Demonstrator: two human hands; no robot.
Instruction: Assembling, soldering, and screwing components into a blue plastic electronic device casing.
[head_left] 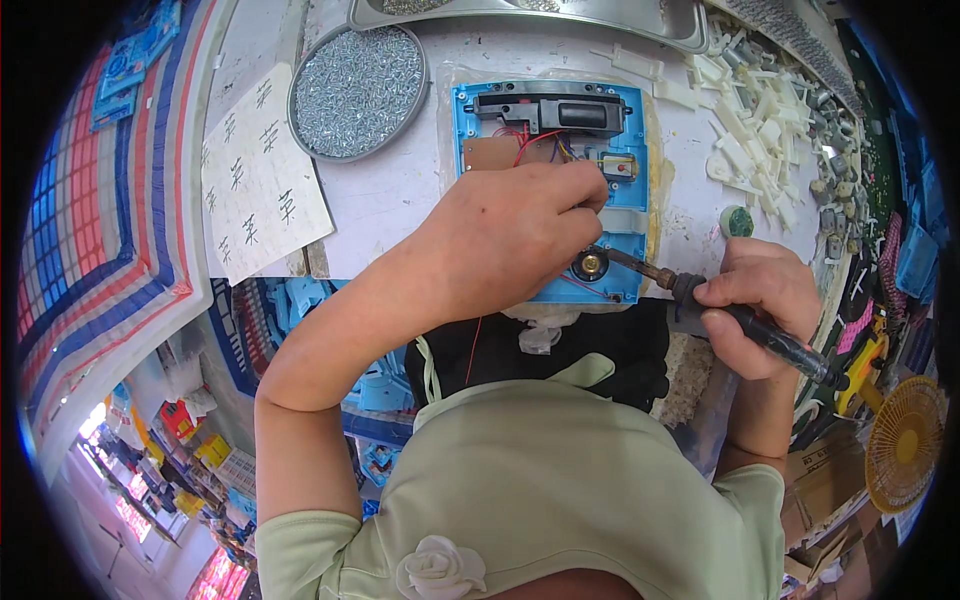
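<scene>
L hand [525, 232] over rect. plastic casing [627, 262], R hand [765, 300] w/ soldering iron [688, 288].

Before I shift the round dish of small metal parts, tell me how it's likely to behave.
The dish will probably feel heavy for its size, since metal parts cover its whole bottom. Lying flat, it should slide rather than roll. Tilted, it would likely spill, as the parts look loose and the rim seems low.
</scene>
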